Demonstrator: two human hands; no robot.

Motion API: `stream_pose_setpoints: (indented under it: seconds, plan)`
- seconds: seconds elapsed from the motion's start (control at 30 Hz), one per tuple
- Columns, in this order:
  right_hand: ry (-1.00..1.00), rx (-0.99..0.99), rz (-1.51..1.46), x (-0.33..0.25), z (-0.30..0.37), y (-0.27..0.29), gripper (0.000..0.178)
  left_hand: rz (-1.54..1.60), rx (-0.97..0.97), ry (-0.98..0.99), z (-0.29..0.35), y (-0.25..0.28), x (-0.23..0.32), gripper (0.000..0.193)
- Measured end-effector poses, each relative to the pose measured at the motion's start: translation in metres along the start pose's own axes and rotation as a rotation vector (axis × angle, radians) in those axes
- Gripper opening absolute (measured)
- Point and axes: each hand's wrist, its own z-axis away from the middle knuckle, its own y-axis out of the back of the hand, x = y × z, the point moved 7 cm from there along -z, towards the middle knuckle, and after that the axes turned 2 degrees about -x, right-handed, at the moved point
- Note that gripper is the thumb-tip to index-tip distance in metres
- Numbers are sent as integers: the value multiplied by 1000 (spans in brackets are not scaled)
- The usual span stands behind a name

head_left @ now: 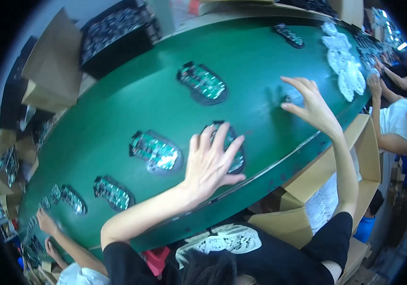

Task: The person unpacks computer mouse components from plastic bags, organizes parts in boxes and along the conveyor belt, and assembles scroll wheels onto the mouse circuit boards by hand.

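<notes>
My left hand (210,159), fingers spread, is over a dark rounded base carrying a green circuit board (235,149). It hides much of that piece, and I cannot tell whether the fingers press on it. Farther right, my right hand (311,105) is above the green surface, thumb and forefinger wide apart. Near its thumb tip is a small dark item (287,99), too small to name and seemingly not gripped. Similar boards on dark bases lie nearby: one board (158,152) left of my left hand, another board (203,83) beyond it.
More boards (113,192) line the green table (251,61) to the left, with one board (289,35) at the far right. White moulded parts (343,66) are piled there. An open carton (303,223) stands against the near edge. A black bin (115,40) is behind. Co-workers' hands (46,221) work at both ends.
</notes>
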Motion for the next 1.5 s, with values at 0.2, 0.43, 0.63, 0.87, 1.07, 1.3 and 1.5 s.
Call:
stream_pose_setpoints:
  seconds: [0.2, 0.43, 0.63, 0.87, 1.07, 1.3, 1.5]
  plan:
    - [-191, 30, -205, 9, 31, -25, 39, 36, 100, -99, 6, 11, 0, 100]
    - [-240, -116, -715, -65, 11, -31, 33, 33, 36, -95, 25, 6, -35, 88]
    - [-142, -218, -779, -98, -12, -51, 39, -37, -50, -97, 13, 15, -36, 73]
    - [240, 15, -501, -119, -19, -57, 37, -79, -40, -123, 7, 11, -34, 67]
    - [405, 101, -155, -135, -26, -50, 39, -76, -35, -136, 4, 10, -38, 66]
    - [370, 59, -14, -141, -10, -53, 47, -13, -72, -123, -3, 9, -37, 66]
    - [321, -194, -54, -143, -29, -47, 43, 44, -97, -138, -8, 11, -38, 62]
